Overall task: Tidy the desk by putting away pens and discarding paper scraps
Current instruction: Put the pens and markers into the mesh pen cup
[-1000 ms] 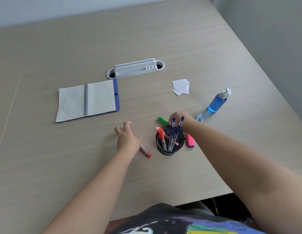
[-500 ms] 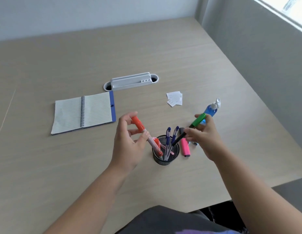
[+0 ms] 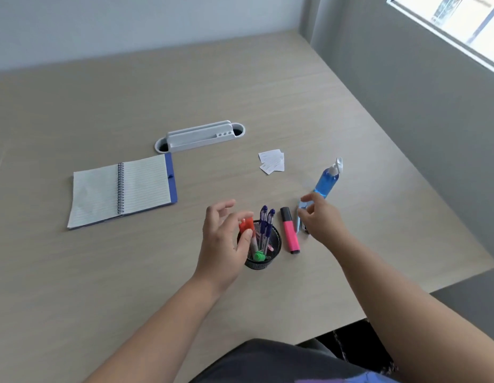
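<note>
left hand (image 3: 222, 244) fingers spread beside cup (image 3: 261, 252) | right hand (image 3: 321, 219) pinching blue pen (image 3: 299, 219) | pink marker (image 3: 290, 232) flat, black cap away

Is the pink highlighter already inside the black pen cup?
No, the pink highlighter lies flat on the desk just to the right of the black pen cup, outside it.
</note>
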{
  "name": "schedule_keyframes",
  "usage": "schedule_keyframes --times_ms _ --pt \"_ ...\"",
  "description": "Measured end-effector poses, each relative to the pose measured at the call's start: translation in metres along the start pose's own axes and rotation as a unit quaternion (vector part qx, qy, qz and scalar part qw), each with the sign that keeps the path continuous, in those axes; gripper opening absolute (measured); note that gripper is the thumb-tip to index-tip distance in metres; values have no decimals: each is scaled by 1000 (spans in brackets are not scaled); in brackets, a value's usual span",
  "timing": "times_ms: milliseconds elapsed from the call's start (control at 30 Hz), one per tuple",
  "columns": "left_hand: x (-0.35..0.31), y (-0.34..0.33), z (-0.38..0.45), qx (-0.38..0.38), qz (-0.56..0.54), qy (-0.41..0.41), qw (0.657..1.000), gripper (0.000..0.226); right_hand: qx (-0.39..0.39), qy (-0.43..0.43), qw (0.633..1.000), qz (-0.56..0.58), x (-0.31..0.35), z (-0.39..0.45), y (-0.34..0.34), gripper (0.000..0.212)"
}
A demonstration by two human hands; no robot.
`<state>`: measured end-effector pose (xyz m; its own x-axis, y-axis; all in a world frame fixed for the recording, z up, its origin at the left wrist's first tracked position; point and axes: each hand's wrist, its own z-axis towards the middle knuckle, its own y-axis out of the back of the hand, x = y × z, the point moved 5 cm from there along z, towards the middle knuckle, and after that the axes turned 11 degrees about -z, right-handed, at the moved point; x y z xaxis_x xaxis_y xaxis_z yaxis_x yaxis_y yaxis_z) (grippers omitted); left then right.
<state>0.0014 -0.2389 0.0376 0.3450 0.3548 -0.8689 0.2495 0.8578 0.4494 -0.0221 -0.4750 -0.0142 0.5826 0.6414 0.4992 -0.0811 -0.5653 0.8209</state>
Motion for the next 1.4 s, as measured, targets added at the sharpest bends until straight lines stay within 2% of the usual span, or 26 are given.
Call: schedule_keyframes --times_ms 67,133,200,300,367,433,567,733,833,967,1067,1133,1200,1300,1333,1400 --pt "1 2 0 -11 4 11 1000 29 38 7 995 -89 1 8 -16 26" --pt "8 2 3 -4 -6 38 999 40 75 22 983 -167 6 10 -37 33" --pt "21 -2 4 60 -36 97 993 65 71 20 973 -219 11 11 -48 34" --pt "40 -10 -3 184 -80 178 963 104 32 -5 972 -235 14 17 -47 24" --pt "44 -12 -6 225 -72 180 955 127 39 -24 970 -237 10 20 -46 23" --pt "45 -16 -4 235 -52 164 957 135 51 -40 972 -227 4 22 -47 28" --pt "42 -27 13 206 -71 149 965 120 43 -59 992 -100 7 17 -28 32" --pt "46 -27 34 160 -81 158 971 83 -65 87 994 -19 32 -18 31 23" --pt "54 -27 36 172 -100 169 965 74 -42 108 991 62 39 -38 38 21" --pt "66 -22 27 216 -130 205 946 74 -14 133 988 77 42 -51 12 14" --pt "71 -16 16 243 -140 229 932 90 -21 152 987 54 38 -60 1 16" --pt "70 -16 12 262 -131 231 928 99 -5 167 984 59 35 -65 -2 26" --pt "68 -16 11 275 -119 224 927 102 1 149 983 102 27 -60 -1 34" --pt "66 -15 12 276 -114 223 928 99 -57 30 986 152 5 -26 7 18" --pt "66 -15 12 279 -111 221 928 95 -63 -19 990 123 -5 -10 5 23" --pt "64 -15 12 283 -109 219 927 83 -11 -90 995 38 -20 16 -8 47"
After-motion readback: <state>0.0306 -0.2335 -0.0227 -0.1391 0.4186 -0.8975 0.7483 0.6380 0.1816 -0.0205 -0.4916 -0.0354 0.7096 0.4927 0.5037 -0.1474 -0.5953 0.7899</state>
